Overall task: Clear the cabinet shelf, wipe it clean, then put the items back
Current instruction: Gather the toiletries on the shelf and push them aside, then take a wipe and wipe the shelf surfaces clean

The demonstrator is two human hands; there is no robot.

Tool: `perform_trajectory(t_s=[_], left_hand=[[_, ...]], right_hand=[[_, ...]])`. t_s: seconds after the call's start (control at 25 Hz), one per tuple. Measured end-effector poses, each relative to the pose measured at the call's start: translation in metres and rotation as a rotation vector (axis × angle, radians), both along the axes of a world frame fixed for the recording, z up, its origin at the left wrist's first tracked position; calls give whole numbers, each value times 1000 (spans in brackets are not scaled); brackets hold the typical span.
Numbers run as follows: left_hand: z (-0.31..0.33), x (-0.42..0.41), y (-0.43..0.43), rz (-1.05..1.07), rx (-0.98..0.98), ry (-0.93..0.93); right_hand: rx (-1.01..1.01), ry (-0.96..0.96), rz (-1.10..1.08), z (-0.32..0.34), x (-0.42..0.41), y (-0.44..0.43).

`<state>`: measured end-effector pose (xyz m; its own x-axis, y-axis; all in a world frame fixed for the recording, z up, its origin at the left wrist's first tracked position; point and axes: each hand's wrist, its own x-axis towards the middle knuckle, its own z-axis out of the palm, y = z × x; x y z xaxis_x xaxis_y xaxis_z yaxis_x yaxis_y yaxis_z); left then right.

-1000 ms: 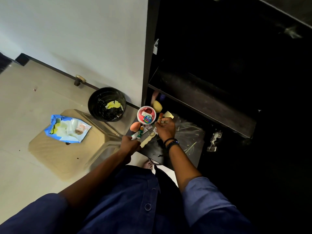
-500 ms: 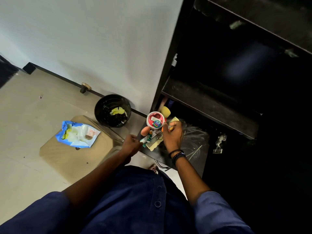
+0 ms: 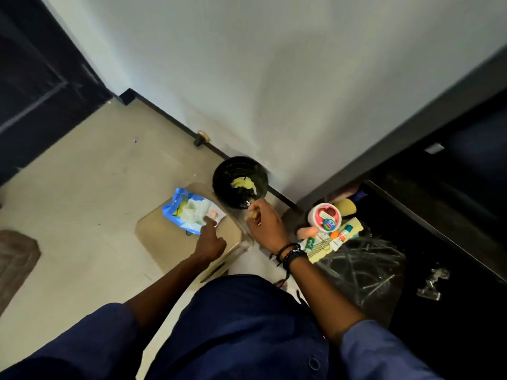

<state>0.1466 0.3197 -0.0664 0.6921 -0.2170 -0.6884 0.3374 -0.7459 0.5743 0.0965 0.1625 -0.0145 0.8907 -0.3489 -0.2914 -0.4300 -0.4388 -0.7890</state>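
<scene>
Black bin [image 3: 221, 185] with yellow scrap [image 3: 242, 183] against the wall [image 3: 274, 78], beside a beige stool [image 3: 170, 242].

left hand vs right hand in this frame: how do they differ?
Left hand stretches its index finger to the blue packet; right hand curls round a small yellowish item. Left hand is over the beige stool; right hand is by the near rim of the black bin. Right hand's wrist wears dark bracelets; left hand's wrist is bare. Shared: both come from blue sleeves.
</scene>
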Motion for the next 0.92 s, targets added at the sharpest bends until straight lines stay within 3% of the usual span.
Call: perform_trajectory(t_s=[0.12, 0.28, 0.48, 0.64, 0.92], left_hand=[[-19, 28, 33, -37, 35, -42], [-54, 62, 50, -251, 148, -189], [-89, 90, 36, -388, 195, -105], [-101, 100, 26, -273, 231, 7], [-84, 92, 37, -54, 66, -189]], right_hand=[[33, 129, 147, -19, 27, 22], [29, 269, 207, -40, 40, 37], [26, 324, 169, -62, 36, 45], [70, 356, 108, -60, 21, 47], [141, 393, 22, -49, 24, 44]])
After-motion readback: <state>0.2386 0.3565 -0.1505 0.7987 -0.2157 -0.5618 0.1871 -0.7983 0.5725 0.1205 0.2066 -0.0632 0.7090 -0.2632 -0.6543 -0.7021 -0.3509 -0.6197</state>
